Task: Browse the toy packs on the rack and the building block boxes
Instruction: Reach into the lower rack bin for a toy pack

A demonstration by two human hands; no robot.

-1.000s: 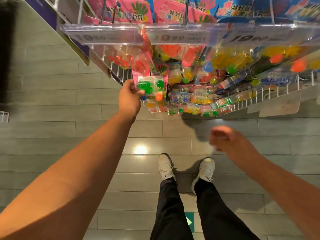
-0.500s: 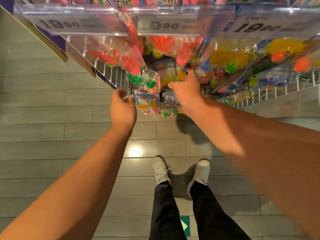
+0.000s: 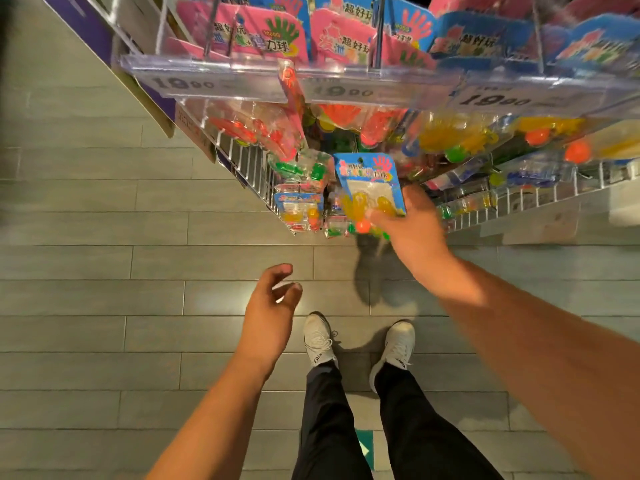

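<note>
A wire rack (image 3: 242, 161) hangs full of blister toy packs with pink and blue header cards. My right hand (image 3: 412, 230) grips a blue-carded toy pack (image 3: 369, 183) by its lower right corner; the pack holds yellow sticky hands and an orange ball, and it stands in front of the rack's lower rows. My left hand (image 3: 272, 303) hangs below the rack over the floor, fingers loosely curled, holding nothing. No building block boxes are in view.
Clear price strips (image 3: 214, 83) reading 19.90 run along the rack's top hooks. Grey plank floor (image 3: 104, 271) spreads below. My white shoes (image 3: 318, 341) and dark trousers stand close to the rack's foot. A purple panel (image 3: 86, 26) runs at upper left.
My left hand let go of the green-toy pack and dropped away from the rack. My right hand reached in, took hold of a blue-carded pack and pulled it outward.
</note>
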